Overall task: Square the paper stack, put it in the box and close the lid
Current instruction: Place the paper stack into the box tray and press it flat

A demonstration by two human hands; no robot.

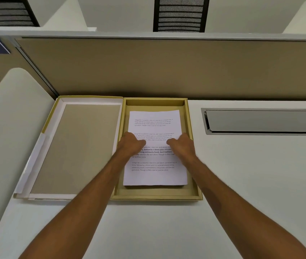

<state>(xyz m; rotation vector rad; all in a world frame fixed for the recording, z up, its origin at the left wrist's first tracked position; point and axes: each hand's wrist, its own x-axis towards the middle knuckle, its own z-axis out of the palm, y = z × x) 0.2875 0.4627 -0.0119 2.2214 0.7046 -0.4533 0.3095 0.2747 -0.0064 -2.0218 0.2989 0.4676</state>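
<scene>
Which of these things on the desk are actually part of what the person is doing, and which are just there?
Part of the job:
paper stack, lying in the box
box, open
lid, lying beside the box
left hand and right hand, both on the paper

Just there:
metal hatch in the desk
partition
chair

The top sheet of the paper stack (155,146) is showing repeated paragraphs beginning "Village life is a peaceful, close-knit, and nature-connected way of living"; one is standing in bold.
</scene>
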